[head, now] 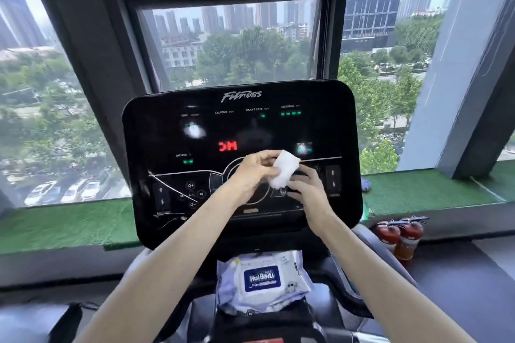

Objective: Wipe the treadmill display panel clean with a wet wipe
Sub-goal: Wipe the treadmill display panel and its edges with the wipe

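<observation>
The black treadmill display panel (242, 125) faces me with red and green lights lit on its glossy face. A folded white wet wipe (284, 171) is held in front of the panel's lower middle, just above the control buttons. My left hand (252, 175) pinches the wipe's upper left edge. My right hand (306, 189) grips its lower right side from below. Both hands hide part of the round control area behind them.
A pack of wet wipes (262, 281) lies on the console ledge below the panel. Two red fire extinguishers (398, 237) stand on the floor at the right. A green turf windowsill (418, 192) and large windows lie behind the panel.
</observation>
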